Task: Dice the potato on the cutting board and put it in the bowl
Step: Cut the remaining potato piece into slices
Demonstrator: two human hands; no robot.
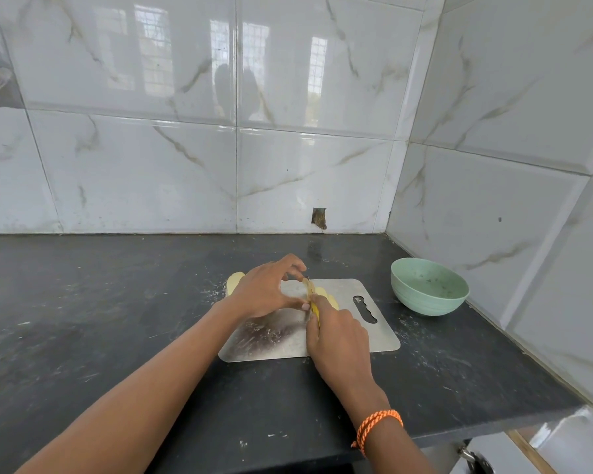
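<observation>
We work on a dark counter [117, 302] that runs into a corner of marble-patterned wall tiles [288, 80]. A metal cutting board [374, 333] lies toward the counter's right end, between its back and front edges. A pale green bowl [428, 287] stands just right of the board, near the counter's right edge and apart from the board. Our right hand [339, 340] grips a yellow-handled knife [314, 307], its blade set against the potato. Our left hand [264, 292] arches over the board, fingertips pinching a potato slice [309, 286] upright at the blade. More pale potato slices [326, 295] lie on the board right of the blade, and one potato piece [234, 282] sits at the board's far left corner, behind the left hand. An orange cord bracelet [377, 424] circles our right wrist.
</observation>
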